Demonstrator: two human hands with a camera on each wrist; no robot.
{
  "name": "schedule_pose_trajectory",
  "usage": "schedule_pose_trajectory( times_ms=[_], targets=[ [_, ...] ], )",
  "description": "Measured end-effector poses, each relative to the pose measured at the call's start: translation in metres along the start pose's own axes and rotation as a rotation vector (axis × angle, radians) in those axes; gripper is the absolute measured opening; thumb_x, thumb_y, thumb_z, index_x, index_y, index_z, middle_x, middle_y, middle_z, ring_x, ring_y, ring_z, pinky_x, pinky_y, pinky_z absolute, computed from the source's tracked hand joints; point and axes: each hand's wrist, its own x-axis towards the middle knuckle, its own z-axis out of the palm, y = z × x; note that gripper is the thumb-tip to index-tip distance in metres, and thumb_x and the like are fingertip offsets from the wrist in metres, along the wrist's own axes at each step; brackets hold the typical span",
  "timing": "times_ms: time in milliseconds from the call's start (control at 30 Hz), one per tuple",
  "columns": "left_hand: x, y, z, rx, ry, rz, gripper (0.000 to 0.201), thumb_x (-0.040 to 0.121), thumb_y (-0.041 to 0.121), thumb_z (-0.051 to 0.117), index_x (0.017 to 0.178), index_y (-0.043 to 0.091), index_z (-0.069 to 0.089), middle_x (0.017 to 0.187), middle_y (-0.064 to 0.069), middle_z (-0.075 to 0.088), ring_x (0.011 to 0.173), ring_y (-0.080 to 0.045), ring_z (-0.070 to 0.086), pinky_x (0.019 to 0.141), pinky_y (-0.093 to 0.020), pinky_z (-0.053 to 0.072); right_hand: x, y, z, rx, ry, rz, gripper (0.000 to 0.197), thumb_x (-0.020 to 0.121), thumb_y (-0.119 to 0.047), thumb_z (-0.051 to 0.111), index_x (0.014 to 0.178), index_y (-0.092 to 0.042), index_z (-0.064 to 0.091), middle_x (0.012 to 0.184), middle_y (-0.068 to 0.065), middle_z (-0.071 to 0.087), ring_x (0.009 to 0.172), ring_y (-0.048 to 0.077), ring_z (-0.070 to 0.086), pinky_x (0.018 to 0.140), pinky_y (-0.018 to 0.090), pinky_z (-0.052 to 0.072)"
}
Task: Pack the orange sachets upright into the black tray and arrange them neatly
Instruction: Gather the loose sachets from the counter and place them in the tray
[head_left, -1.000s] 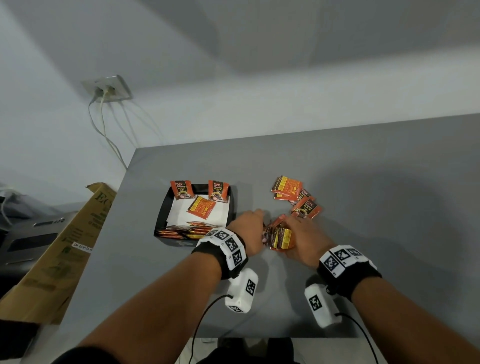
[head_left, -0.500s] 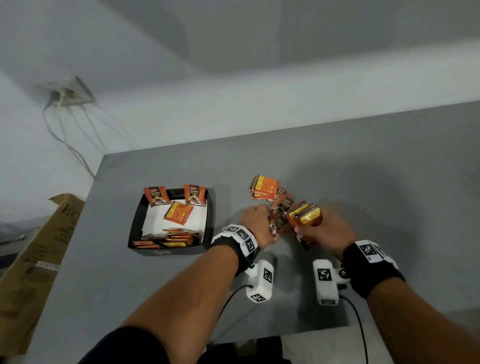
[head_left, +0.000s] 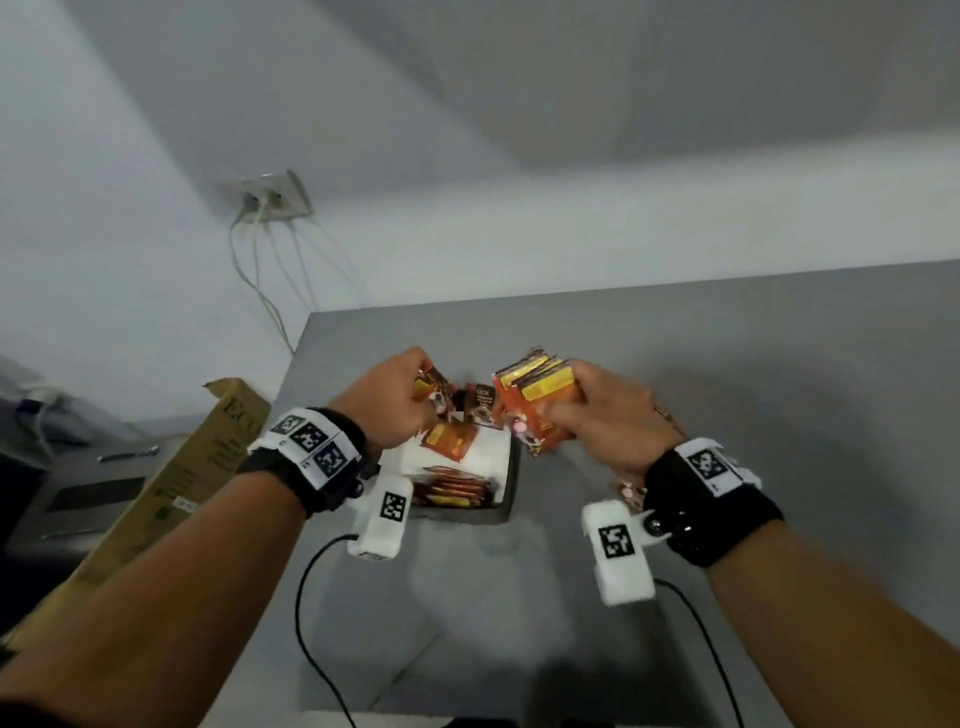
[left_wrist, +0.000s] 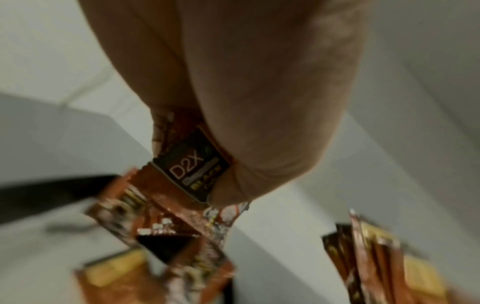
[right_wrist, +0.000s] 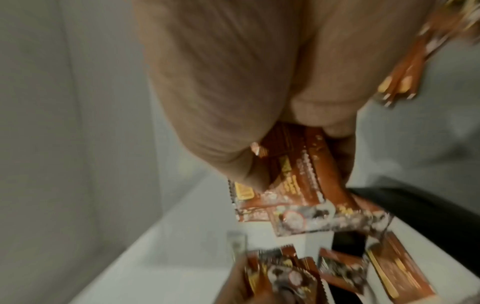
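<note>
Both hands hover over the black tray (head_left: 511, 480), which has a white liner. My left hand (head_left: 422, 401) pinches an orange sachet (left_wrist: 192, 172) marked D2X between thumb and fingers. The right hand (head_left: 550, 422) grips a thick stack of orange sachets (head_left: 535, 397), also seen in the right wrist view (right_wrist: 298, 174). Inside the tray one sachet (head_left: 449, 440) lies flat on the liner, a row of sachets (head_left: 452, 491) fills the near end, and another sachet (head_left: 483, 404) stands at the far end. Motion blurs both wrist views.
A few loose sachets (head_left: 626, 491) lie on the grey table (head_left: 727, 374) under my right wrist. A cardboard box (head_left: 171, 488) leans off the table's left edge. A wall socket (head_left: 270, 200) with hanging cables is behind. Cables trail from the wrist cameras.
Both hands have lifted off the table and moved left from the loose pile to above the tray, the right carrying the stack and the left carrying a sachet.
</note>
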Motion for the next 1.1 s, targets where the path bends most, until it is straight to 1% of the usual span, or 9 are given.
schedule_pose_trajectory(
  times_ms=[67,133,267,333,433,600,733,833,1100],
  targets=[
    [-0.002,-0.027,0.002,0.101,-0.027,-0.05,0.029,0.089,0.023,0.068,0.111,0.014,0.052,0.101,-0.005,0.066,0.092,-0.023,0.064,0.071,-0.032,0.048,0.013,-0.014,0.035,-0.35,-0.004,-0.112,0.014,0.084,-0.021,0.069,0.098,-0.024,0.066,0.087,-0.006,0.071,0.08,0.012,0.066,0.071,0.03,0.052],
    [-0.002,-0.047,0.014,0.202,-0.049,-0.055,0.033,0.087,0.029,0.062,0.116,0.017,0.051,0.111,-0.007,0.066,0.102,-0.028,0.064,0.085,-0.038,0.051,0.024,-0.018,0.069,-0.51,-0.032,-0.169,0.018,0.085,-0.02,0.069,0.102,-0.022,0.068,0.092,-0.003,0.071,0.083,0.017,0.064,0.072,0.031,0.051],
    [-0.005,-0.063,0.036,0.305,-0.126,0.03,0.028,0.09,0.027,0.054,0.115,0.015,0.05,0.115,-0.009,0.062,0.103,-0.031,0.061,0.086,-0.041,0.05,0.043,0.008,0.115,-0.81,-0.191,-0.101,0.029,0.083,-0.012,0.058,0.108,-0.025,0.064,0.099,0.001,0.069,0.088,0.024,0.068,0.076,0.04,0.058],
    [-0.007,-0.067,0.043,0.325,-0.189,0.072,0.031,0.091,0.026,0.048,0.119,0.014,0.05,0.121,-0.009,0.059,0.109,-0.029,0.057,0.091,-0.04,0.048,0.047,0.018,0.125,-0.834,-0.297,-0.029,0.046,0.082,-0.014,0.054,0.125,-0.031,0.053,0.111,-0.001,0.067,0.096,0.024,0.068,0.082,0.04,0.058],
    [-0.01,-0.072,0.041,0.286,-0.294,0.098,0.042,0.09,0.037,0.051,0.126,0.018,0.05,0.122,-0.003,0.056,0.112,-0.023,0.053,0.094,-0.036,0.045,0.045,0.017,0.128,-0.885,-0.389,0.044,0.056,0.087,-0.035,0.048,0.142,-0.028,0.04,0.134,0.0,0.055,0.114,0.026,0.06,0.096,0.043,0.052],
    [-0.016,-0.081,0.037,0.266,-0.354,0.172,0.071,0.07,0.069,0.067,0.127,0.03,0.049,0.11,0.008,0.063,0.098,-0.015,0.062,0.087,-0.033,0.054,0.036,0.005,0.125,-0.982,-0.378,0.03,0.063,0.084,-0.063,0.048,0.137,-0.028,0.044,0.132,-0.004,0.058,0.117,0.02,0.056,0.106,0.036,0.041],
    [-0.014,-0.084,0.042,0.296,-0.28,0.218,0.087,0.06,0.075,0.07,0.132,0.032,0.047,0.113,0.01,0.065,0.099,-0.014,0.064,0.087,-0.032,0.056,0.031,0.009,0.128,-1.069,-0.344,0.043,0.073,0.076,-0.075,0.042,0.135,-0.031,0.042,0.136,-0.006,0.056,0.128,0.02,0.049,0.12,0.049,0.016],
    [-0.015,-0.084,0.047,0.322,-0.291,0.222,0.085,0.058,0.075,0.069,0.128,0.032,0.046,0.112,0.011,0.063,0.098,-0.013,0.062,0.086,-0.035,0.057,0.024,0.012,0.13,-1.083,-0.341,0.051,0.083,0.073,-0.083,0.041,0.139,-0.033,0.037,0.141,-0.005,0.05,0.134,0.023,0.043,0.119,0.058,0.006],
    [-0.009,-0.089,0.038,0.31,-0.304,0.252,0.082,0.06,0.072,0.07,0.129,0.035,0.045,0.112,0.014,0.062,0.098,-0.011,0.062,0.087,-0.032,0.055,0.023,0.013,0.126,-1.019,-0.303,0.04,0.102,0.074,-0.086,0.043,0.154,-0.03,0.015,0.16,-0.005,0.027,0.147,0.023,0.025,0.121,0.061,0.002]
  ],
)
